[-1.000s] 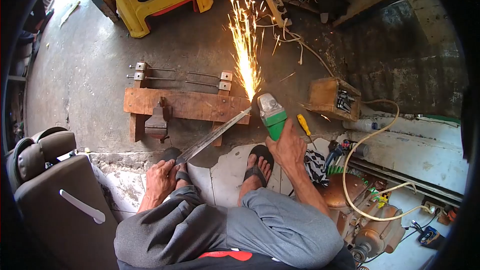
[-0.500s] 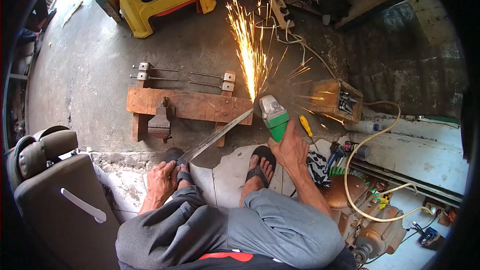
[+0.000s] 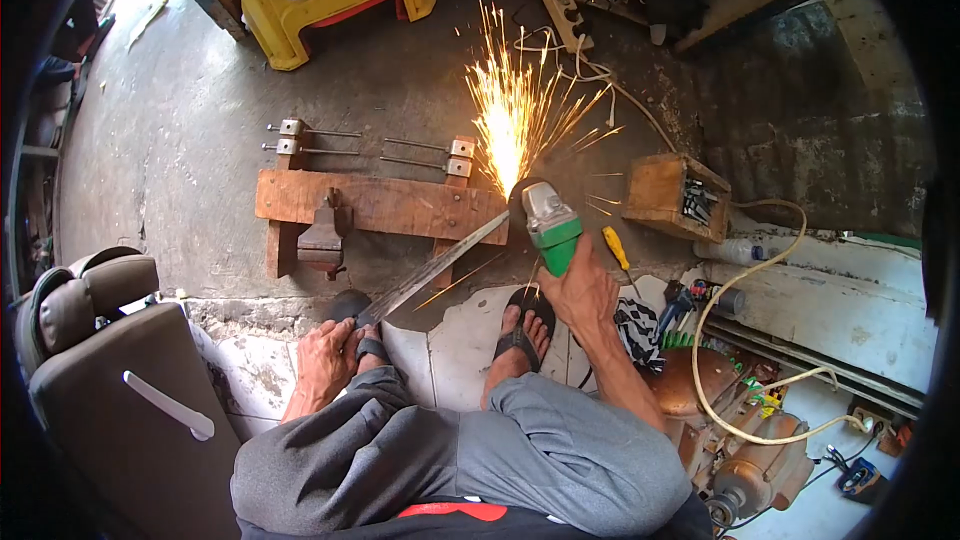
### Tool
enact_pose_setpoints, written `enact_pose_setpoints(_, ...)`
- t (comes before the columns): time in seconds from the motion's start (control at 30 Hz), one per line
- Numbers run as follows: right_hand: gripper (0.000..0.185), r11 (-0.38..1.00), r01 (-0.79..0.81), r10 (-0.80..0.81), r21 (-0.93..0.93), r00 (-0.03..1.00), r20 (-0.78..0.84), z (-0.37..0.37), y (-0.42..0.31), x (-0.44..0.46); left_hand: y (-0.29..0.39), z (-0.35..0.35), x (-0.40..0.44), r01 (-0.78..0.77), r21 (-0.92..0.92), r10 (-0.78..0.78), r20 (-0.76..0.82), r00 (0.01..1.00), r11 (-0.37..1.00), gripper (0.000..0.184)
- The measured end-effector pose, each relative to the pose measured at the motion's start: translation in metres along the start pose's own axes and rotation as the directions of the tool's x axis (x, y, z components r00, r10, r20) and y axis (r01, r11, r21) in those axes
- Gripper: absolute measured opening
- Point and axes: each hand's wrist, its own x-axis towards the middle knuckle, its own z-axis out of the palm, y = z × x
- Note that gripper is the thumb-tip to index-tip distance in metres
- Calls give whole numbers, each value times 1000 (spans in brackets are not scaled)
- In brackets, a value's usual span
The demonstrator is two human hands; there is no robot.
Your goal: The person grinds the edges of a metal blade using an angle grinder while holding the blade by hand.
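Note:
My right hand (image 3: 583, 292) is wrapped round the green body of an angle grinder (image 3: 550, 225). Its disc meets the far tip of a long flat metal blade (image 3: 440, 265), and bright sparks (image 3: 508, 130) fan away from that spot. At the blade's near end, beside my left foot, my left hand (image 3: 325, 355) is closed on it; the fingers partly hide that end. The blade slants up to the right across the corner of a low wooden bench (image 3: 380, 208), which carries a small vise (image 3: 323, 240).
A yellow stool (image 3: 330, 0) stands at the far left. On the right are a wooden box of metal parts (image 3: 680, 198), a yellow-handled screwdriver (image 3: 616, 247), a looping hose (image 3: 720, 315) and a motor (image 3: 760, 470). A power strip (image 3: 563, 12) lies behind the sparks. A brown padded seat (image 3: 120, 390) is at left.
The spray of sparks has become shorter and wider, with some streaks now near my right foot. The grinder has shifted slightly at the blade tip. Both hands keep their hold.

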Motion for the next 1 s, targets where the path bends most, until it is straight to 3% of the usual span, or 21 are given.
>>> enact_pose_setpoints(0.27,73,998,17,-20,55,998,53,-2,3,-5,5,-5,5,-13,-40,13,-10,1000,999,22)
enact_pose_setpoints(0.33,73,991,-91,89,96,996,18,1,2,0,2,-2,4,-15,-38,15,-7,1000,999,22)
enact_pose_setpoints(0.47,74,994,-45,36,104,995,90,-8,1,-9,1,0,6,30,-79,-29,13,999,996,21)
enact_pose_setpoints(0.67,79,995,-83,82,62,996,29,7,11,-6,-1,2,5,9,-68,-7,29,1000,998,22)
enact_pose_setpoints(0.77,75,994,-9,7,111,1000,20,4,8,-8,4,-3,8,38,-40,-35,56,998,998,21)
enact_pose_setpoints(0.97,73,990,-105,108,93,994,-29,4,14,-6,4,-2,9,16,-78,-11,65,998,997,23)
enact_pose_setpoints(1.0,72,994,-40,42,101,999,-21,3,14,-9,4,-2,9,26,-89,-21,54,998,996,23)
